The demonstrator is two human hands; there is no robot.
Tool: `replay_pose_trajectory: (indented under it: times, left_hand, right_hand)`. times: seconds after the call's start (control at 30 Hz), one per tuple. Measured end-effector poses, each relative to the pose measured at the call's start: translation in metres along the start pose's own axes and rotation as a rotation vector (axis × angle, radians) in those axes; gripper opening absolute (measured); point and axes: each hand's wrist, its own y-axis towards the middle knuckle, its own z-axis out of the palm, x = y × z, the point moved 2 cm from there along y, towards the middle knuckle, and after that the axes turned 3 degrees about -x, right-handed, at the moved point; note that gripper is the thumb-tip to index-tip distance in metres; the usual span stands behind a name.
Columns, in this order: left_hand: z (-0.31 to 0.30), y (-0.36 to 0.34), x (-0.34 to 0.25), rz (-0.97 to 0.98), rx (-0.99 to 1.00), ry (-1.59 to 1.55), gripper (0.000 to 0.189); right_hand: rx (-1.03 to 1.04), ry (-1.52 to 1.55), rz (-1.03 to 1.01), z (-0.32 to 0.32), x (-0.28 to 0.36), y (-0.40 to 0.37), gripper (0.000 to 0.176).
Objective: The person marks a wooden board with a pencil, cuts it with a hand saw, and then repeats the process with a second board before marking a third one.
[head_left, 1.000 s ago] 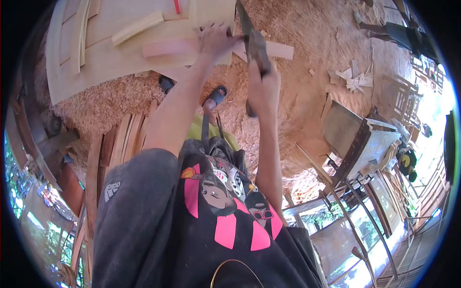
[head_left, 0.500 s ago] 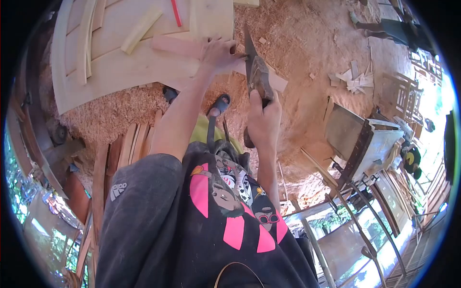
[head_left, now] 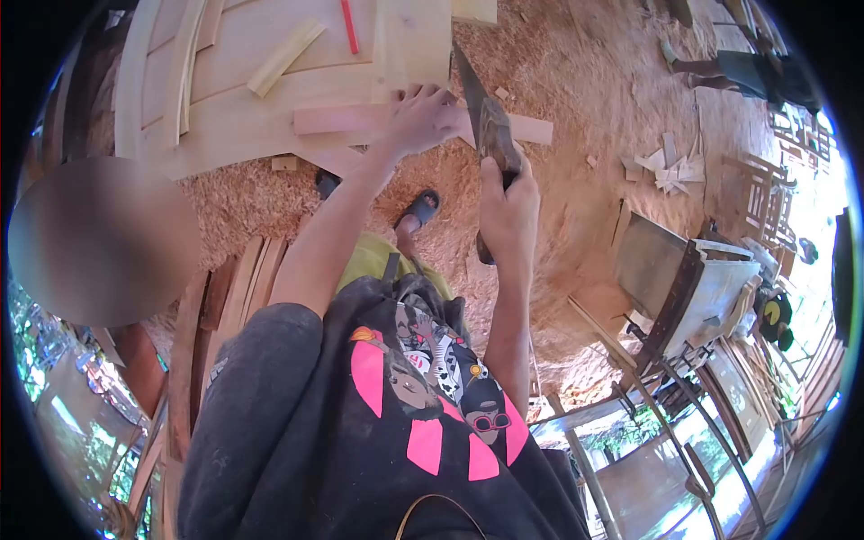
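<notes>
My left hand (head_left: 423,117) presses down on a long, narrow wooden strip (head_left: 342,120), its fingers bent over the far edge. The strip lies across a pale panelled wooden surface (head_left: 243,117) and sticks out past its right edge. In my right hand (head_left: 510,205) is a handsaw (head_left: 496,139), gripped by its dark wooden handle. The saw's blade points away from me and crosses the overhanging part of the strip, just right of my left hand. Whether the teeth are in the wood cannot be made out.
Loose wooden slats (head_left: 286,59) and a red pencil-like stick (head_left: 349,25) lie on the panelled surface. Sawdust covers the ground (head_left: 576,207). Offcuts (head_left: 666,166) are piled at right, near a workbench (head_left: 670,288). Boards (head_left: 238,292) lean at left; another person's legs (head_left: 711,74) show at upper right.
The strip has turned to lie more level across the view. My left hand has shifted slightly on it, with its fingers more bent. The saw has moved a little, and the whole view has shifted.
</notes>
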Motion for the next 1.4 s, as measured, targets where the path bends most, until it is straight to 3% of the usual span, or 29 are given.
replay_pose_trajectory:
  times: [0.03,0.1,0.27,0.37,0.53,0.57,0.63,0.7,0.77,0.87,0.93,1.0,1.03,1.1,1.2,1.27,1.4]
  left_hand:
    - [0.001,0.004,-0.005,-0.001,0.001,0.0,0.044]
    - [0.005,0.011,-0.008,-0.202,-0.001,-0.029,0.036]
    - [0.014,0.011,-0.006,-0.205,-0.148,0.004,0.03]
    - [0.019,0.011,0.001,-0.185,-0.162,0.025,0.032]
    - [0.024,0.007,0.002,-0.148,-0.228,0.034,0.031]
    - [0.024,0.009,0.002,-0.152,-0.227,0.032,0.033]
    - [0.023,0.013,-0.001,-0.154,-0.228,0.028,0.036]
    - [0.021,0.012,-0.003,-0.149,-0.267,0.067,0.04]
    - [0.02,0.012,-0.001,-0.167,-0.238,0.048,0.041]
    - [0.021,0.01,0.001,-0.142,-0.221,0.068,0.041]
    - [0.022,0.012,0.001,-0.139,-0.234,0.104,0.041]
    - [0.022,0.01,0.001,-0.153,-0.186,0.049,0.026]
    - [0.023,0.008,0.0,-0.153,-0.178,0.048,0.026]
    - [0.021,0.01,-0.002,-0.133,-0.224,0.062,0.025]
    - [0.02,0.013,-0.006,-0.16,-0.252,0.073,0.037]
    - [0.02,0.009,-0.002,-0.176,-0.238,0.069,0.035]
    - [0.028,0.01,0.003,-0.146,-0.233,0.062,0.03]
  right_hand:
    - [0.001,0.0,0.001,0.0,-0.002,0.0,0.046]
    - [0.002,0.015,0.008,0.002,-0.003,-0.003,0.047]
    - [0.065,0.003,0.147,-0.01,0.016,-0.026,0.047]
    - [0.078,0.034,0.164,-0.032,0.01,-0.072,0.047]
    - [0.102,0.192,0.37,-0.092,0.034,-0.15,0.047]
    - [0.101,0.189,0.378,-0.084,0.028,-0.146,0.047]
    - [-0.006,0.093,0.044,-0.054,0.013,-0.116,0.045]
    - [0.108,0.064,0.244,-0.012,0.0,-0.052,0.042]
    - [0.116,0.067,0.119,0.017,-0.013,0.001,0.041]
    - [0.102,-0.039,0.124,-0.012,0.014,-0.031,0.043]
    - [0.087,0.076,0.217,-0.056,0.037,-0.094,0.047]
    - [0.112,0.099,0.328,-0.1,0.043,-0.154,0.05]
    - [0.112,0.099,0.337,-0.098,0.04,-0.155,0.05]
    - [0.043,0.038,0.055,-0.085,0.034,-0.148,0.05]
    - [0.158,0.032,0.259,-0.013,0.006,-0.053,0.041]
    - [0.111,0.046,0.114,0.017,-0.01,0.003,0.038]
    - [0.155,0.0,0.202,-0.036,0.018,-0.052,0.042]
